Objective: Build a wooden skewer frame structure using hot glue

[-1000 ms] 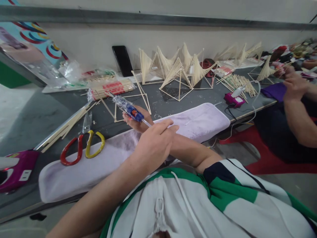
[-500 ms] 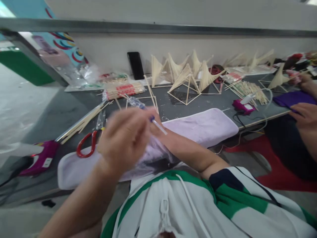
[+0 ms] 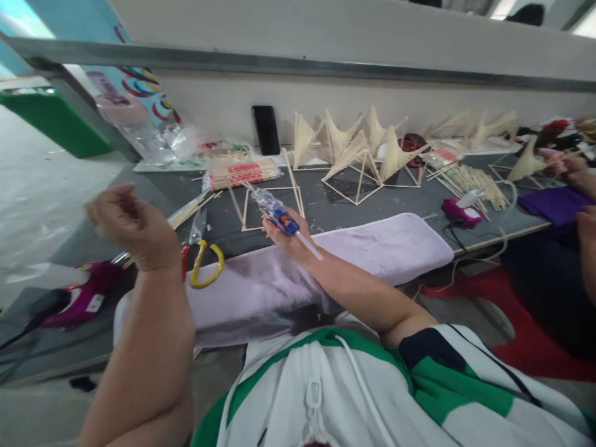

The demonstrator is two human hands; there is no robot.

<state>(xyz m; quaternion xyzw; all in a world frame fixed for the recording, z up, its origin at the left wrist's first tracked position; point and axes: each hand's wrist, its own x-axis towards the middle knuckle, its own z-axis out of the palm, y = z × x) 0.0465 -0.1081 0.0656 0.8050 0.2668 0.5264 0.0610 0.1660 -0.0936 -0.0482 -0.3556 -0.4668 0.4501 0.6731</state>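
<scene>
My right hand (image 3: 291, 239) is closed around a blue glue gun (image 3: 282, 218), its whitish-coated front end pointing up and left and a translucent glue stick (image 3: 310, 245) sticking out behind. To the left, my left hand (image 3: 125, 223) is raised above the table, its fingers loosely bent and apart, with nothing visible in them. Beyond the glue gun a thin stick frame (image 3: 244, 214) stands on the table. Scissors (image 3: 205, 264) with red and yellow handles lie by my left forearm, partly on a lilac cloth pad (image 3: 382, 245).
Several stick models (image 3: 356, 167) stand along the wall, near a leaning black phone (image 3: 265, 130). A packet of sticks (image 3: 242, 174) lies at centre left; loose sticks (image 3: 484, 183) lie right. Magenta devices (image 3: 88, 298) with cables sit at both sides. Another person's hand (image 3: 586, 226) is at the right edge.
My left hand has moved left, away from the glue gun and my right hand. This uncovers the glue gun's body and the scissors' yellow handle. The view has shifted slightly.
</scene>
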